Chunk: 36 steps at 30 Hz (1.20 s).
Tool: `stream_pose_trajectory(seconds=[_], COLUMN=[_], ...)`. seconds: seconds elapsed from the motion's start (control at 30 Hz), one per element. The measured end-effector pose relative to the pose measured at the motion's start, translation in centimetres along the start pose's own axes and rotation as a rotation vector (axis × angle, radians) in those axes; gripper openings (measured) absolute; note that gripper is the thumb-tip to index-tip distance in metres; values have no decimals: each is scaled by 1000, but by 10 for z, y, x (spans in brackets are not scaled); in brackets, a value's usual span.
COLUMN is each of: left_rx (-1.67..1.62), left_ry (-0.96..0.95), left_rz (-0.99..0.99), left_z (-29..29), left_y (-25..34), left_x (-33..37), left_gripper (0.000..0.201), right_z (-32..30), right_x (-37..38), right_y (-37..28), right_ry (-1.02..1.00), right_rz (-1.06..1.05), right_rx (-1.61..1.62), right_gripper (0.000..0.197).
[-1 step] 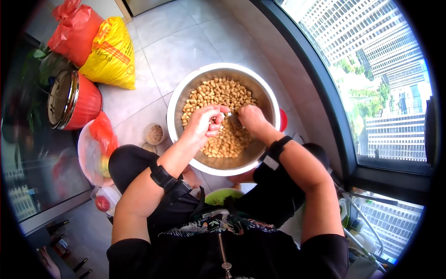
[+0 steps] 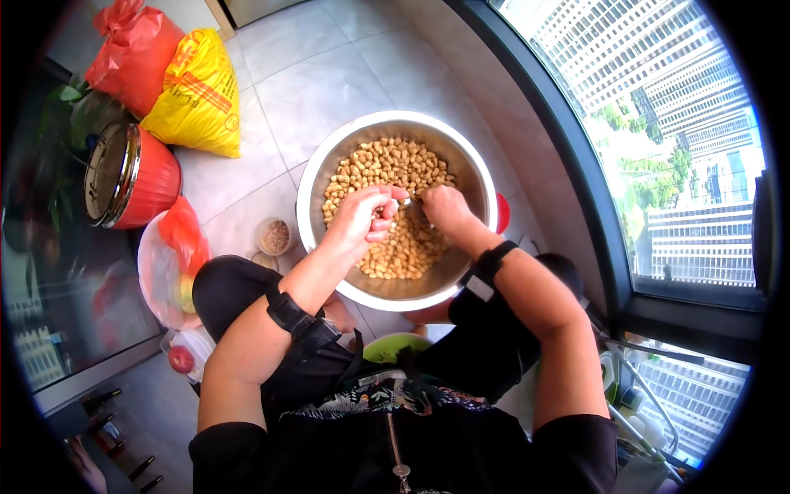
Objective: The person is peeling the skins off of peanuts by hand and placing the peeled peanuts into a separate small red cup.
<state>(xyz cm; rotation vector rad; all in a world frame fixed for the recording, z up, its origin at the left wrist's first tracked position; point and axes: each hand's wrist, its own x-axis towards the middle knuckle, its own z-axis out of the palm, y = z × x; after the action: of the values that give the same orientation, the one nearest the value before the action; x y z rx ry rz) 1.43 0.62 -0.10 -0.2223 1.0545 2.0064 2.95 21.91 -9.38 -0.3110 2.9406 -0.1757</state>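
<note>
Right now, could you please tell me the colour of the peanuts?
The peanuts are light golden tan, showing best in the head view.

From where I stand, I see a black short-sleeved top [image 2: 337,453] with a pale metal zip [image 2: 393,432] ending in a round pull [image 2: 401,471]. Leafy printed fabric [image 2: 362,399] crosses the front above black trousers [image 2: 234,292]. A black strap [image 2: 284,313] with a boxy dark unit [image 2: 322,331] circles the left forearm; a black wristband [image 2: 494,258] with a light grey block [image 2: 480,287] sits on the right.
</note>
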Motion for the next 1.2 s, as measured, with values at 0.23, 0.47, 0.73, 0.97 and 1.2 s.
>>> stream_pose_trajectory(seconds=[0.23, 0.47, 0.73, 0.97, 1.2], left_rx=[15, 55, 44, 86, 73], left_ry=[9, 17, 18, 116, 115], left_rz=[0, -17, 19, 21, 6], left_z=[-5, -4, -9, -8, -2], left_y=[-1, -4, 1, -2, -4], left_x=[-2, 2, 6, 5, 5], left_gripper=[20, 20, 23, 18, 23], right_z=[-12, -15, -17, -44, -97], right_x=[-5, -7, -3, 1, -8], right_y=[-15, -15, -7, -14, -45], right_ry=[-37, 6, -4, 75, 85], right_rz=[-49, -136, -97, 70, 112], right_rx=[-141, -229, -153, 330, 1145], right_gripper=[12, 12, 16, 17, 13])
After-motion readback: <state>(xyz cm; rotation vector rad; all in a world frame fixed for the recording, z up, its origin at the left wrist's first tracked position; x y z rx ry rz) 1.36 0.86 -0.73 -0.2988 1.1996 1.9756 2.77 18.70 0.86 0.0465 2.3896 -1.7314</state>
